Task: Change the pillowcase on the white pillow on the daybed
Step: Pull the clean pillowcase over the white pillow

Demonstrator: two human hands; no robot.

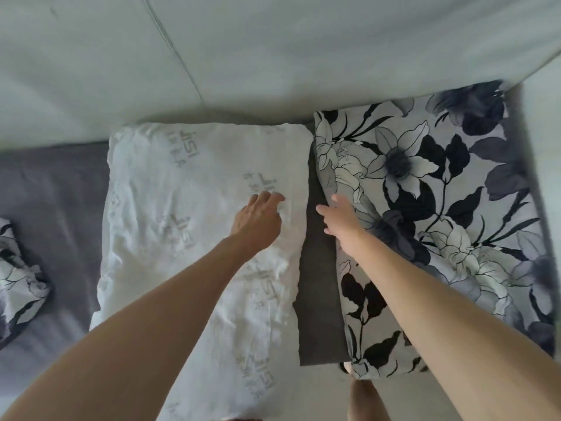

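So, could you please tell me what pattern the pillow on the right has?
A floral print: black, grey and white flowers with dark leaves on the right pillow, clearest in the head view.

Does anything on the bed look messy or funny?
Yes. The white pillow with grey lettering is very wrinkled and lies slightly crooked beside the flat flowered black-and-white pillow. A bunched-up piece of flowered fabric sits crumpled at the left edge.

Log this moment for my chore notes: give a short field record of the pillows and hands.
white pillow: bare, wrinkled, lying flat on grey sheet
floral pillow: right of it, apart
floral bundle: at left edge
left hand: on white pillow, fingers curled, no visible grip
right hand: open, at floral pillow's near edge
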